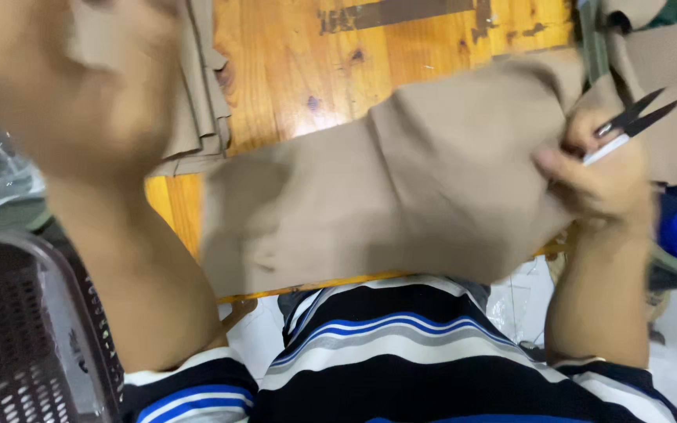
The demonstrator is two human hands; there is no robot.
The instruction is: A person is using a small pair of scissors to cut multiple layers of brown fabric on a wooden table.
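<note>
Right hand (601,168) grips snips (632,124) on tan cloth (401,196).

There is one view only, from a camera worn on the person's head, tipped steeply down over their own striped chest toward the wooden table (291,70). It sits very close: the left hand (56,70) rises blurred right before the lens, while the right hand (601,168) lies farther off, at the frame's right edge.

Tan fabric piece (401,196) spread flat, creased, over wooden tabletop; black thread snips (628,124) blades apart.
</note>
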